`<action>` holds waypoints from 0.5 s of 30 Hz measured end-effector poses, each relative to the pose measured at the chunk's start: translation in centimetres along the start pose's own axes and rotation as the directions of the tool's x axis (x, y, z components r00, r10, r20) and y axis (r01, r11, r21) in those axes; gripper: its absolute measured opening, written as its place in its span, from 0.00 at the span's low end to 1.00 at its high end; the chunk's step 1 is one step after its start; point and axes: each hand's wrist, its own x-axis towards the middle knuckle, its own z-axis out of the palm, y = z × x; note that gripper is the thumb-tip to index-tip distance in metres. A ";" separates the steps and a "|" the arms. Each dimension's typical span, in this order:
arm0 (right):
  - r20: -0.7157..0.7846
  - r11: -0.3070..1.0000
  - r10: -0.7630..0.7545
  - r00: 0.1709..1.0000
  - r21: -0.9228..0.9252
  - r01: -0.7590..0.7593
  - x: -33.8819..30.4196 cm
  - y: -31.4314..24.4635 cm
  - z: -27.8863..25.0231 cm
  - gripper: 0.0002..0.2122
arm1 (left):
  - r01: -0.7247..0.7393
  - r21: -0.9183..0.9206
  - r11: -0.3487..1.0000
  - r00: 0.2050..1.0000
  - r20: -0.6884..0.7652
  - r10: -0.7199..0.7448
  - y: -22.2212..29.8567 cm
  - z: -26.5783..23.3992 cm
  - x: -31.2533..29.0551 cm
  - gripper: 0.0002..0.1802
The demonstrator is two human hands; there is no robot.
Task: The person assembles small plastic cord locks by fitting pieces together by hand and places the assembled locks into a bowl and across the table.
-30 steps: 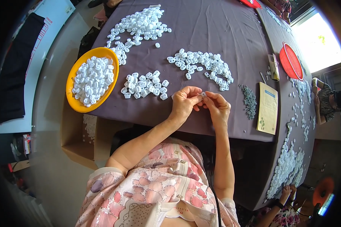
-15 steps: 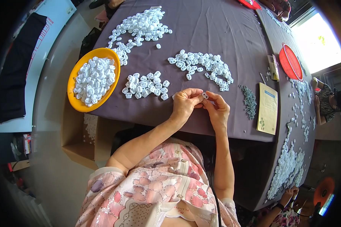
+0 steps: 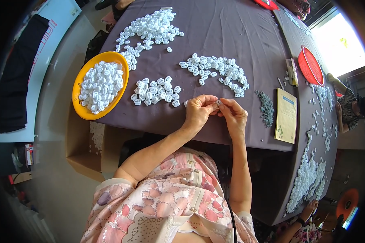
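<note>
Both hands pinch one small white plastic piece [image 3: 218, 102] at the near table edge.
Left hand [image 3: 198, 112] and right hand [image 3: 233, 115] unmoved since 0.5 s ago; dark cloth table [image 3: 231, 44], glossy orange bowl [image 3: 80, 111] unchanged.

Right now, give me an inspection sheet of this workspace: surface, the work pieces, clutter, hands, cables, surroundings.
Surface: dark purple table cloth, covering the table.
Work pieces: one small white piece pinched between both hands; loose white pieces in a near pile, a middle pile and a far pile; an orange bowl full of them.
Clutter: heap of small grey parts, yellow booklet, red dish, more white pieces along the right edge.
Hands: left hand and right hand meet at the table's near edge, fingertips on the piece.
Cables: thin dark cord down the person's front.
Surroundings: open cardboard box below the bowl; another person's hand at lower right.
</note>
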 end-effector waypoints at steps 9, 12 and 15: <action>0.021 0.976 -0.073 0.997 -0.206 0.076 -0.1 0.3 0.2 0.12 | 0.061 0.026 0.998 0.998 0.003 -0.062 0.6 -0.1 0.1 0.07; 0.042 0.990 -0.027 0.999 -0.141 0.033 -0.1 0.5 0.2 0.12 | 0.060 0.017 0.998 0.998 0.007 -0.061 0.3 -0.4 0.2 0.08; 0.072 0.964 -0.135 0.988 -0.223 0.147 -0.1 0.8 -0.1 0.14 | 0.044 0.080 0.996 0.999 0.016 -0.046 0.7 0.0 0.1 0.07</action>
